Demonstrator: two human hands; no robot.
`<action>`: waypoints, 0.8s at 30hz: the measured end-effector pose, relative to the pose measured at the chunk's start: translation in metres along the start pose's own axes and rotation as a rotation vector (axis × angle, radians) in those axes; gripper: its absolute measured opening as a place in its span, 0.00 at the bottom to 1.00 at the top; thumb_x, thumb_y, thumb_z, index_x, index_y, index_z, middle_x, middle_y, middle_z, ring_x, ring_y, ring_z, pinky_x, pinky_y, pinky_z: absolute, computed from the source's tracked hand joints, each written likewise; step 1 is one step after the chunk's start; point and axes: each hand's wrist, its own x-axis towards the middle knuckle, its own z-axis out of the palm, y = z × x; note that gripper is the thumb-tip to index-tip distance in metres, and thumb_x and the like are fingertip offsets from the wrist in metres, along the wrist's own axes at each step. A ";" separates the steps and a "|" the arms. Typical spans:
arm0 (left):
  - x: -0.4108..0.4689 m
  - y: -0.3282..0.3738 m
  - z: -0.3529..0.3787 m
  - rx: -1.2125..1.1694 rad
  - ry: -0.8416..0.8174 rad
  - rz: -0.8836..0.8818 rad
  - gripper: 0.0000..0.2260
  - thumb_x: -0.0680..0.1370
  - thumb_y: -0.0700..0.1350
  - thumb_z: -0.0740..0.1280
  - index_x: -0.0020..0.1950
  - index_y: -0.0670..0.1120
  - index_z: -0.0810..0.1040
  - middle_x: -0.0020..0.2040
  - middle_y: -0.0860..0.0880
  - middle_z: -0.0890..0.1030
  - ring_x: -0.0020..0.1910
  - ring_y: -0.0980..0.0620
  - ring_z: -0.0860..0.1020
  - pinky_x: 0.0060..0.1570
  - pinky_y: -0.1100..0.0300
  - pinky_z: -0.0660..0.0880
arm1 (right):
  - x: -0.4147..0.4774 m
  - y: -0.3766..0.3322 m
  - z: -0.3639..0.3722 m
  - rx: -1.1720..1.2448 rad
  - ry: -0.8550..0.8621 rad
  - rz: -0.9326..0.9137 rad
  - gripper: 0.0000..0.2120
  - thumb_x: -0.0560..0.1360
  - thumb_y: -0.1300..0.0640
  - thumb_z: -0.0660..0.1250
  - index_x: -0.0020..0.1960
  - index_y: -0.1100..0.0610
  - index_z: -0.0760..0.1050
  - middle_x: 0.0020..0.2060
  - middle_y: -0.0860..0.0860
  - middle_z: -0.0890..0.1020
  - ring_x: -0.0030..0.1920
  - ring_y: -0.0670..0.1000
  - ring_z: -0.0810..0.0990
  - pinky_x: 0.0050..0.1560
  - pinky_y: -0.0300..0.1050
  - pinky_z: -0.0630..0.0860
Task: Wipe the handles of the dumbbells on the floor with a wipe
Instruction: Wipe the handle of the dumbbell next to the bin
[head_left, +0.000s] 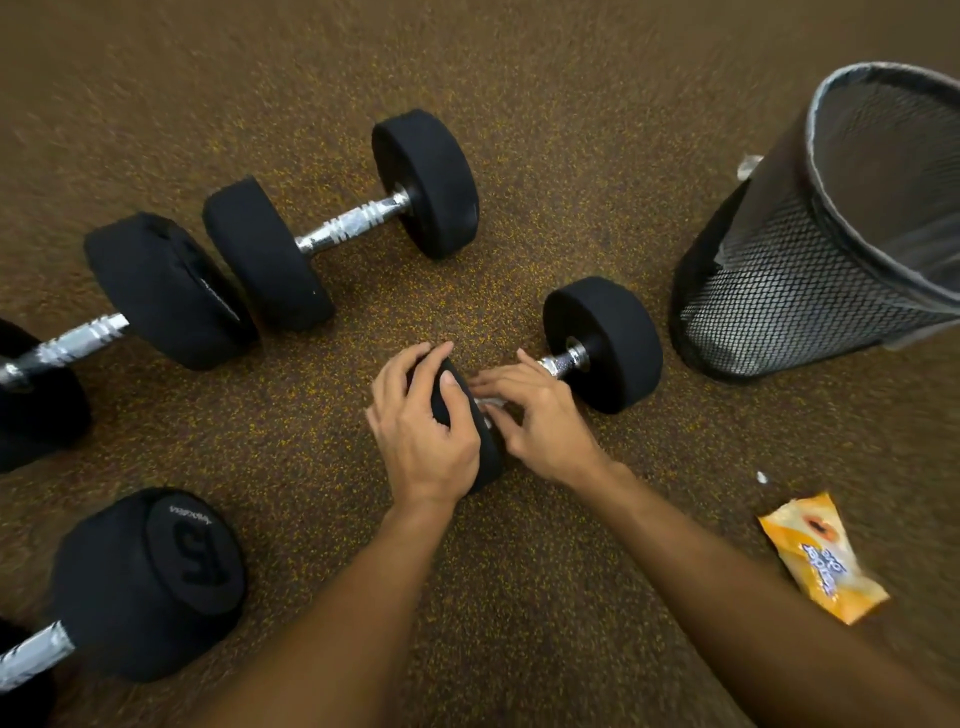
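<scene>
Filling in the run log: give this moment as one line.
left hand: grips near head of dumbbell | right hand: pinches wipe against handle

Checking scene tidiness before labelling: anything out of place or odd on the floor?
Minor only. A small white scrap lies loose on the floor between the mesh bin and the orange packet, not binned. A pale crumpled thing pokes out behind the bin.

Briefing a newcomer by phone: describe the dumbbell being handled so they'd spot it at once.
Find the black mesh bin at the right. The dumbbell lies just left of it. Unlike the other dumbbells farther left, it has both hands on it: the left hand grips one weight, the right hand holds its handle.
</scene>
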 end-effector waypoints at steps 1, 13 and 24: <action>0.002 0.000 0.000 0.001 0.001 0.001 0.17 0.84 0.51 0.59 0.69 0.53 0.81 0.69 0.53 0.77 0.71 0.51 0.72 0.68 0.45 0.69 | 0.003 0.000 -0.002 0.007 -0.002 0.004 0.12 0.78 0.62 0.75 0.60 0.56 0.86 0.59 0.48 0.87 0.64 0.46 0.82 0.83 0.50 0.58; 0.002 0.005 -0.010 0.010 -0.061 -0.023 0.17 0.86 0.50 0.58 0.72 0.51 0.79 0.71 0.54 0.76 0.74 0.53 0.70 0.73 0.44 0.69 | 0.015 0.010 -0.014 -0.061 -0.163 -0.097 0.12 0.78 0.58 0.75 0.61 0.54 0.84 0.60 0.47 0.85 0.63 0.46 0.81 0.72 0.54 0.71; 0.000 0.038 0.012 0.077 0.151 -0.296 0.15 0.85 0.46 0.59 0.65 0.57 0.83 0.68 0.60 0.79 0.70 0.60 0.72 0.69 0.62 0.64 | 0.022 0.026 -0.014 0.045 -0.157 -0.246 0.13 0.78 0.57 0.76 0.61 0.55 0.84 0.57 0.47 0.86 0.61 0.48 0.79 0.67 0.48 0.71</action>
